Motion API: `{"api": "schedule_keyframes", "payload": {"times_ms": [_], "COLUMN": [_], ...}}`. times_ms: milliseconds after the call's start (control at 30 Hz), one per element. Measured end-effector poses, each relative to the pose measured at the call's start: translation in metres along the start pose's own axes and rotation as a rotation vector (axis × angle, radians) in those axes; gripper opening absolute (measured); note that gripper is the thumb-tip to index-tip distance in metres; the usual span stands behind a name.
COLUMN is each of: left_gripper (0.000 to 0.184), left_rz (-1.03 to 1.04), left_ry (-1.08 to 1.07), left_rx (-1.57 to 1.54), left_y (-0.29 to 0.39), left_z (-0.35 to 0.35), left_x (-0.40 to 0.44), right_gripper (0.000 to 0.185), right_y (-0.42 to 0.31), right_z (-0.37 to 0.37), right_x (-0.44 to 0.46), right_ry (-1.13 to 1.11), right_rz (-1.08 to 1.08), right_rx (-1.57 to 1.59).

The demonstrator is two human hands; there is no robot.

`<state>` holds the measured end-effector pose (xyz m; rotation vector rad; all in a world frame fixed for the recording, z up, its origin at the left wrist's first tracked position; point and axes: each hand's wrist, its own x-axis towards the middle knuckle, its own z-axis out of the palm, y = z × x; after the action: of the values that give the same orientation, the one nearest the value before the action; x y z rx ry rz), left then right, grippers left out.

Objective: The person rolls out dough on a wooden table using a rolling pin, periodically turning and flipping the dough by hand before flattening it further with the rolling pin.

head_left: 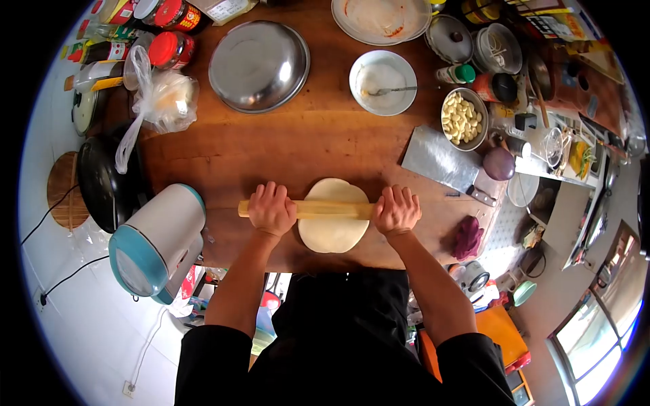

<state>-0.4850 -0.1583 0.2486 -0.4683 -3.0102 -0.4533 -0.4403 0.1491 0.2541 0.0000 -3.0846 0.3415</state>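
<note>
Dough (333,235), one sheet, pale, smooth and flattened to an uneven round, lies on the counter (271,149) between the two hands, crossed by one rolling pin (332,210). Left hand (272,210) and right hand (397,210) both clamped on the pin, one toward each end; backs up, fingers curled over the wood, forearms slanting inward from black short sleeves. Pin straight, pale wood, lying nearly level across the upper half of the sheet; its left tip juts past the left hand. Counter brown wood, worn, grain visible. Right of the hands: one cleaver (440,159), broad flat metal blade, dark handle; one round purple vegetable (499,164) just beside it; one crumpled purple cloth (468,237) nearer the edge. Beyond the blade, one metal bowl (484,137) of peeled pale cloves (462,116), too many to count. Farther off: one white bowl (355,82), glossy, one metal utensil (396,90) resting in it; one upturned metal basin (259,66), domed and shiny; one knotted clear plastic bag (169,101). Left: one white-and-teal appliance (162,233), rounded casing.
</note>
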Motion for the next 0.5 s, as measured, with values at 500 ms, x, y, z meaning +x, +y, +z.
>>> {"api": "schedule_keyframes", "payload": {"times_ms": [500], "left_gripper": [0.01], "left_rz": [-0.035], "left_ry": [0.149], "left_rx": [0.059], "left_y": [0.014], "left_z": [-0.006], "left_x": [-0.04], "right_gripper": [0.012], "right_y": [-0.012], "right_z": [-0.006], "right_x": [-0.041], "right_ry": [0.206], "right_rz": [0.075], "right_rx": [0.006]}}
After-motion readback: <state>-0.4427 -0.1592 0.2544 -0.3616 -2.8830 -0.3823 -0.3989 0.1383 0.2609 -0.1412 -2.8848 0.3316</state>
